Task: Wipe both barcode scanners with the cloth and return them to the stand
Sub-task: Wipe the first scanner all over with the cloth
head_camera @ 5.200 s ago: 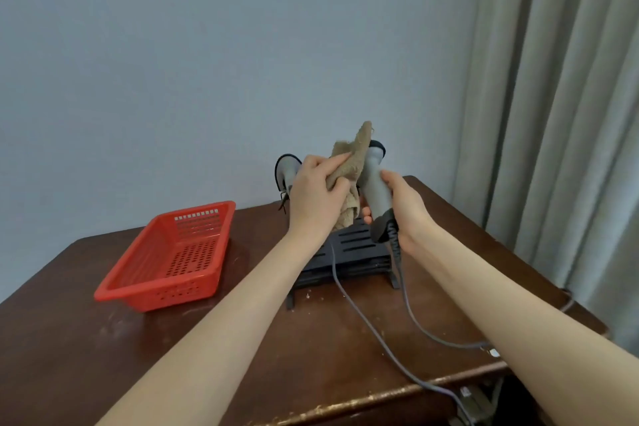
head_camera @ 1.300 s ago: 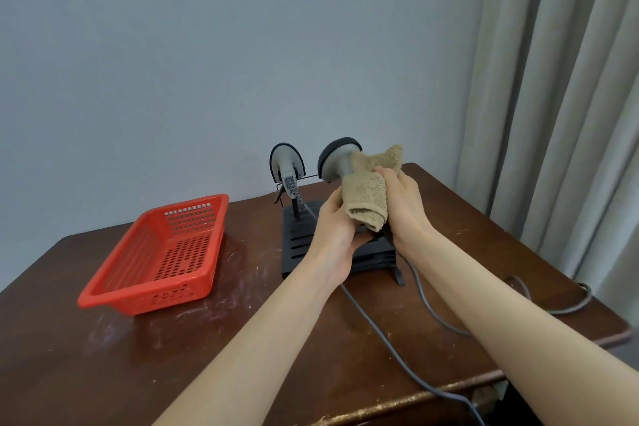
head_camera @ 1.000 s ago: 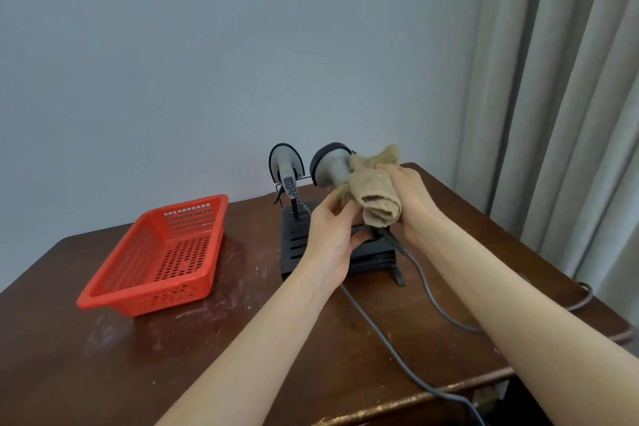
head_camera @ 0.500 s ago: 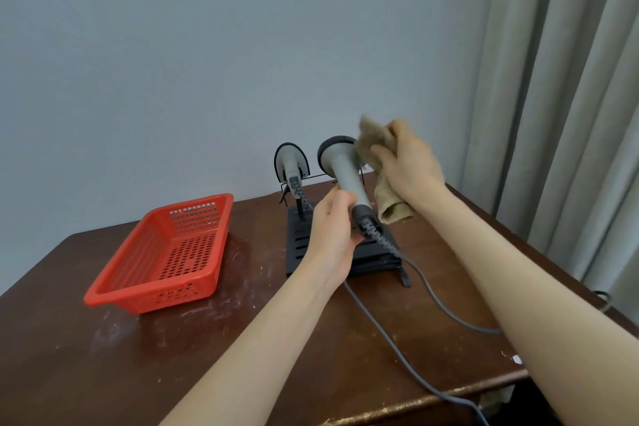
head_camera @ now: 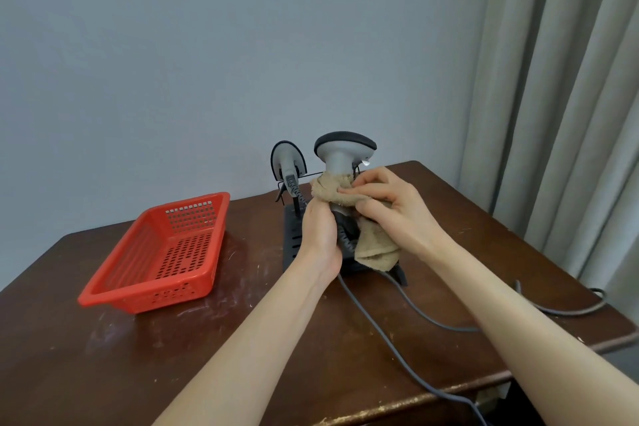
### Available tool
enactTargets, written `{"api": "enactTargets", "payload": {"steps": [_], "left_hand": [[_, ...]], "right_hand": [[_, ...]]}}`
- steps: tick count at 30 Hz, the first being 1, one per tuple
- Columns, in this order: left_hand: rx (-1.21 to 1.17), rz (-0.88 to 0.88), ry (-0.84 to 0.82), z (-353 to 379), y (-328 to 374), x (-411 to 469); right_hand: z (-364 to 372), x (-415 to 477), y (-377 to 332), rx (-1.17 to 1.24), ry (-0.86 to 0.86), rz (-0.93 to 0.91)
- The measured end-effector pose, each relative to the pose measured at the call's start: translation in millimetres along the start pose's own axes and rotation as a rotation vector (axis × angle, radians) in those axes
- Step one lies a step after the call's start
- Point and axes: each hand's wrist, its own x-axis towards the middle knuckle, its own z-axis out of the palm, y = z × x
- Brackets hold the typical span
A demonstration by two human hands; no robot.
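Above the stand (head_camera: 294, 245), our left hand (head_camera: 320, 235) grips 1 scanner (head_camera: 340, 152) while our right hand (head_camera: 387, 204) pinches the cloth (head_camera: 345, 197) around its neck. Mid-wipe, we judge; reseating comes next.

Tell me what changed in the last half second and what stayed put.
The right hand brought the tan cloth down from beside the scanner's head and wrapped it around the handle of the held barcode scanner. The left hand kept its grip low on that handle. The second scanner, stand and red basket stayed put.
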Motion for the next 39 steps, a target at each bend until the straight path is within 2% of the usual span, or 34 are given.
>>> {"api": "enactTargets", "payload": {"steps": [2,6,10,17,25,28,33,35,39], "left_hand": [[-0.004,-0.006,0.032,-0.1,-4.3,0.8],[0.035,-0.028,0.039,4.3,-10.6,0.0],[0.012,-0.019,0.036,4.8,-10.3,1.5],[-0.011,-0.010,-0.033,-4.9,-8.4,4.6],[0.036,-0.008,-0.079,-0.6,-13.1,3.4],[0.010,0.019,-0.039,-0.3,-10.5,5.5],[-0.155,-0.073,0.020,-6.5,-2.7,11.8],[-0.174,-0.101,0.019,-5.2,-3.3,10.5],[-0.113,-0.061,0.049,-3.2,-6.3,8.8]], "right_hand": [[-1.0,5.8,1.7,-0.018,0.046,-0.015],[-4.5,31.7,5.2,-0.242,0.150,-0.020],[-6.1,33.7,5.2,-0.266,0.098,0.021],[2.9,6.8,2.4,-0.157,-0.075,-0.055],[-6.4,39.1,3.1,-0.271,0.096,0.054],[-4.9,31.8,2.8,-0.238,0.069,0.013],[5.0,4.9,10.4,-0.044,-0.045,-0.049],[7.1,5.2,15.0,-0.037,-0.016,-0.056],[1.1,25.1,17.8,-0.081,0.177,0.009]]}}
